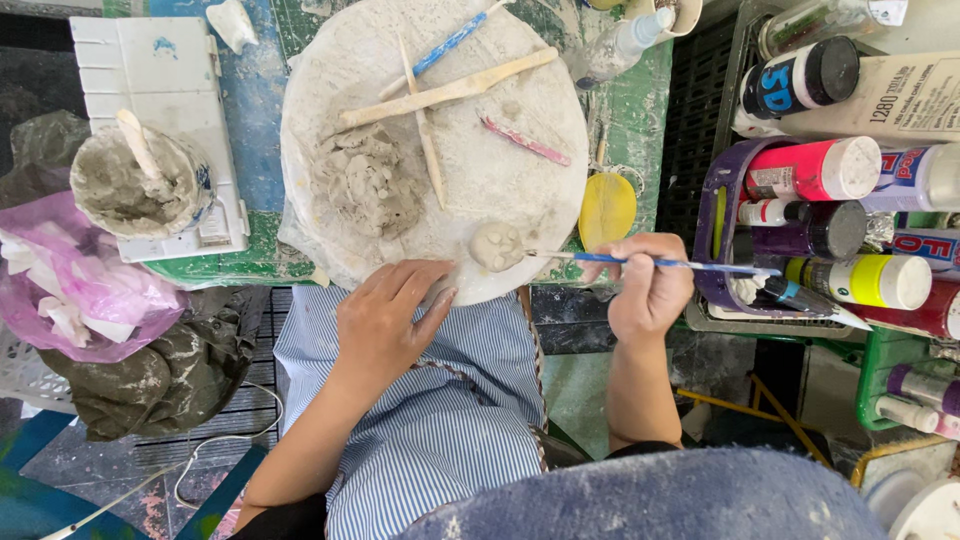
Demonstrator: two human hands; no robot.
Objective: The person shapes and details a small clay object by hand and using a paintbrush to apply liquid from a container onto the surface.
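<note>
Soft clay ball (497,245) sits at the round board's (330,60) near edge, right hand (648,290) pinching a blue-handled brush (650,263) against it, left hand (385,320) spread flat beside; a hard poke could dent it or roll it off.

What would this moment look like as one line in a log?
left hand: rests on round board edge | right hand: holds blue-handled tool, tip at small clay piece | clay lump: untouched

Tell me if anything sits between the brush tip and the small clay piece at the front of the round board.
Nothing visible does. The right hand holds the blue brush level, and its tip reaches the small clay piece directly. The left hand rests on the round board's near edge beside the piece, clear of the brush's line.
</note>
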